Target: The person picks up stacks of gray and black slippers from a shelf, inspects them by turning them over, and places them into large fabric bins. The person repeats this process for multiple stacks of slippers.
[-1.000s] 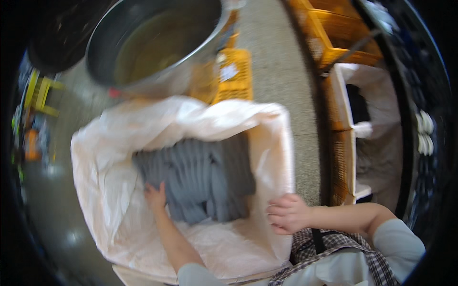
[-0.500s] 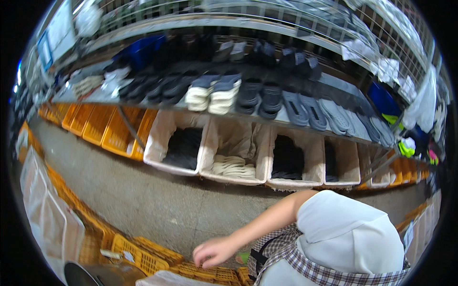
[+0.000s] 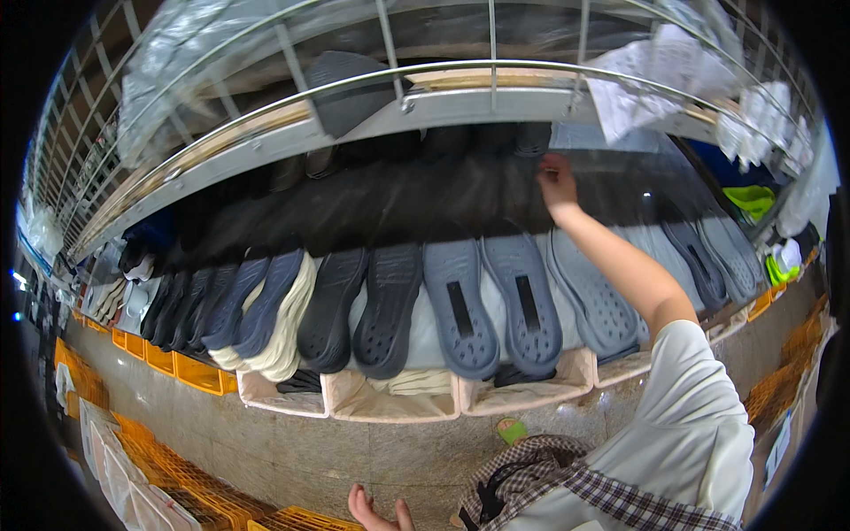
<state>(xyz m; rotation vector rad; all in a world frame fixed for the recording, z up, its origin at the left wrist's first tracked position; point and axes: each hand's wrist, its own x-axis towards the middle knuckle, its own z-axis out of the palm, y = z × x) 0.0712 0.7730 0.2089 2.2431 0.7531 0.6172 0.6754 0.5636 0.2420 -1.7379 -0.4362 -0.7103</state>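
Reaching over the dark shelf (image 3: 372, 205), the right hand (image 3: 558, 188) is just beside a shaded dark item (image 3: 533, 139) at the back; whether its blurred fingers clamp anything cannot be told. The left hand (image 3: 379, 511) is at the lower edge, fingers apart; blue-grey soles (image 3: 460, 310) line the shelf front.

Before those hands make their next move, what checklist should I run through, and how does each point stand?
1. Left hand free: ok; fingers apart, nothing visible in it, though the lower edge cuts it off.
2. Right hand free: cannot tell; it is blurred, over the far part of the shelf.
3. Hanging papers off the right hand: ok; they show apart from it.
4. Grey-blue soles with dark strips paired: ok; two lie side by side.
5. Fill of the middle lined bin: cannot tell; soles and the shelf edge partly hide it.
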